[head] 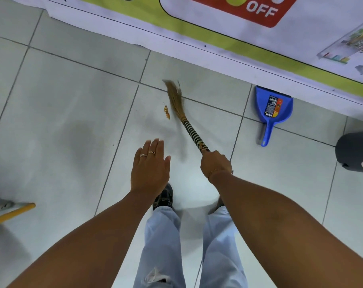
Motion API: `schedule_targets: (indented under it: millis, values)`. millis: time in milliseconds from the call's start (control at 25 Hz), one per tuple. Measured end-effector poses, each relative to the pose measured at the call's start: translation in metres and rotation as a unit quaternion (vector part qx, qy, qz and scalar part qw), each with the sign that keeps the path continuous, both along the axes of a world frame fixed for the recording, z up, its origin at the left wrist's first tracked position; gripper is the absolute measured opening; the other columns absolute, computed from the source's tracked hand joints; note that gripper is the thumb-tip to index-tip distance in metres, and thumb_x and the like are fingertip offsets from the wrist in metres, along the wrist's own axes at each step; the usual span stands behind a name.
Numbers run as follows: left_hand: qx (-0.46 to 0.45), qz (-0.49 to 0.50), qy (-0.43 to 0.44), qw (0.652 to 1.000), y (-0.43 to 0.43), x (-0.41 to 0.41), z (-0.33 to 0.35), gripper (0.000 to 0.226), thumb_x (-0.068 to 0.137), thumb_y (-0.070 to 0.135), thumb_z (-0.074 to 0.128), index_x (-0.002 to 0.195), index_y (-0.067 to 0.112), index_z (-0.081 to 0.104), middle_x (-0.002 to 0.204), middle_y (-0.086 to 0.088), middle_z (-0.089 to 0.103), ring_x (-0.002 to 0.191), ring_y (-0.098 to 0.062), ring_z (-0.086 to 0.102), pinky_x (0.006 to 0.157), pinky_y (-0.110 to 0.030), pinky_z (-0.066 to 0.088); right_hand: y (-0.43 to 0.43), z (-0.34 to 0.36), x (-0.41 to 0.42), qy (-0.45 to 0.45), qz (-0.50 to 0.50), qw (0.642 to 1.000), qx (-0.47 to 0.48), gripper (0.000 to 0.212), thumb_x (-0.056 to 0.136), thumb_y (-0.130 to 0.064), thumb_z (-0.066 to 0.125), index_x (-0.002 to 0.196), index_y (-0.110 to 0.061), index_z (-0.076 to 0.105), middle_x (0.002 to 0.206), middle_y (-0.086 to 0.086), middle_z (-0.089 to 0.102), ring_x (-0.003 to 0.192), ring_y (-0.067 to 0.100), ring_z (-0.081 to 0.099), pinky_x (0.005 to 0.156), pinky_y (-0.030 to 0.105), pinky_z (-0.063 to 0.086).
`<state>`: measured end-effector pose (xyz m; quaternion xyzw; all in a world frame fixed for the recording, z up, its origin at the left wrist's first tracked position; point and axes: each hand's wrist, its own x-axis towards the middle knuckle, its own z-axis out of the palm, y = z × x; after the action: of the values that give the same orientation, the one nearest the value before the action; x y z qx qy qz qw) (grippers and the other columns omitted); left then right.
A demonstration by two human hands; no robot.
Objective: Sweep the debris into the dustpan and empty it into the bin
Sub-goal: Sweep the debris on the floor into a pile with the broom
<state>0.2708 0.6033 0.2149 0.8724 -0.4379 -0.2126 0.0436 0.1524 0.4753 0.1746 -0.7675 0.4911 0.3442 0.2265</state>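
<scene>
My right hand grips the striped handle of a small straw broom, whose blurred bristles point up and left over the tiled floor. A little line of orange debris lies just left of the bristles. My left hand hovers flat and empty, fingers together, below the debris. A blue dustpan with a label rests on the floor to the right, its mouth against the banner. At the right edge stands a dark grey bin, only partly in view.
A printed banner runs across the top along the floor edge. A yellow-handled object lies at the lower left. My legs in pale jeans and a dark shoe stand below the hands.
</scene>
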Motion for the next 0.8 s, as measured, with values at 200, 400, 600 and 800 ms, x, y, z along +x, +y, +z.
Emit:
schedule_targets:
  millis: [200,400,600,800]
  values:
    - [0.007,-0.023,-0.01,1.0,0.004,-0.003,0.007,0.046,0.089,0.021,0.058,0.128,-0.002,0.05,0.13,-0.022,0.058,0.124,-0.038,0.051,0.102,-0.051,0.043,-0.011,0.01,-0.037,0.021,0.019,0.999,-0.019,0.045,0.102,-0.028,0.021,0.132,-0.016,0.052,0.114,0.009,0.064,0.099,0.028,0.062,0.067,0.034,0.038]
    - [0.001,-0.055,-0.013,0.998,-0.023,-0.004,0.041,0.047,0.09,0.02,0.056,0.129,-0.003,0.048,0.132,-0.023,0.056,0.126,-0.039,0.049,0.104,-0.051,0.04,-0.006,0.064,-0.094,0.012,0.066,0.998,-0.009,0.053,0.099,-0.018,0.031,0.15,-0.03,0.022,0.123,0.013,0.056,0.103,0.034,0.061,0.082,0.039,0.049]
    - [-0.035,-0.123,-0.024,0.991,-0.074,-0.023,0.069,0.047,0.092,0.022,0.051,0.132,-0.003,0.045,0.135,-0.023,0.053,0.129,-0.038,0.045,0.107,-0.05,0.036,0.008,0.082,-0.1,-0.03,-0.155,0.987,-0.015,0.059,0.099,-0.044,0.034,0.149,-0.016,0.023,0.126,0.015,0.053,0.108,0.036,0.06,0.088,0.043,0.047]
    - [-0.044,-0.198,-0.053,0.978,-0.154,-0.073,0.073,0.047,0.086,0.024,0.049,0.124,-0.004,0.053,0.124,-0.023,0.061,0.118,-0.039,0.056,0.098,-0.051,0.045,-0.039,0.079,-0.154,-0.053,-0.247,0.967,-0.034,0.04,0.099,-0.037,0.039,0.121,-0.006,0.052,0.122,0.012,0.061,0.106,0.03,0.064,0.082,0.036,0.051]
